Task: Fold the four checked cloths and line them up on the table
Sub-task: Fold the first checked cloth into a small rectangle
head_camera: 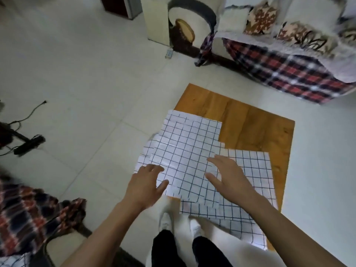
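Both hands [192, 178] spread flat over checked cloths [185, 143].

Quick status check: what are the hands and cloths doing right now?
Left hand open, right hand open, both over the checked cloths. Cloths unfolded, overlapping on the wooden table. Nothing in the way.

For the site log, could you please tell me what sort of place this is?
Probably a home living room: a sofa draped in a red plaid blanket with patterned cushions, a pale tiled floor, and a low wooden table.
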`<state>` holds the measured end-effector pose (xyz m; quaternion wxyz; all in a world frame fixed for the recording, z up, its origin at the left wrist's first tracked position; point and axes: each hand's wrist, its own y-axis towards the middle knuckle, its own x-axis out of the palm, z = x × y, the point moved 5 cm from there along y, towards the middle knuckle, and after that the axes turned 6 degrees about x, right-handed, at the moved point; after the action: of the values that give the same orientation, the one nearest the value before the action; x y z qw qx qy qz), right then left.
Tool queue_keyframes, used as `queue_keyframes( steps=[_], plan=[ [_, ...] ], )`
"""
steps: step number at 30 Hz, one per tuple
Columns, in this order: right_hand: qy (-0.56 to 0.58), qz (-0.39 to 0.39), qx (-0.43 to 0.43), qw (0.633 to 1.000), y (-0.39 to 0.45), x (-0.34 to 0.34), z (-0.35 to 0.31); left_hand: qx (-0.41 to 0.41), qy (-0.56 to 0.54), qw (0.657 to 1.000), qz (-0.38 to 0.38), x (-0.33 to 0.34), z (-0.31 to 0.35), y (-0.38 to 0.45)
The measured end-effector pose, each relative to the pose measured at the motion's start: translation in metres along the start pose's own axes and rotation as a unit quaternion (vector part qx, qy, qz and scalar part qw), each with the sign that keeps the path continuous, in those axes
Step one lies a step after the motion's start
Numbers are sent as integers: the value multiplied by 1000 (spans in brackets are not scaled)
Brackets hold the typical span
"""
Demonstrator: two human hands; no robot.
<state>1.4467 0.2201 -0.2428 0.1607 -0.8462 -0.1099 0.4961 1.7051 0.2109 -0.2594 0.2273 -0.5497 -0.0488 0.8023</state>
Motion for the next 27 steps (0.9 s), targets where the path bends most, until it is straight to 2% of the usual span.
queue_keyframes(
  steps=[6,16,23,27],
  plan=[
    [43,6,65,997,18,70,17,29,-21,997,-71,52,-59,45],
    [70,9,103,992,56,207,56,134,5,987,-86,158,-103,99],
    [31,22,86,996,74,258,77,235,87,963,-95,209,-114,117],
    [-18,1,79,997,77,280,85,260,99,954,-111,221,-124,125]
  ],
)
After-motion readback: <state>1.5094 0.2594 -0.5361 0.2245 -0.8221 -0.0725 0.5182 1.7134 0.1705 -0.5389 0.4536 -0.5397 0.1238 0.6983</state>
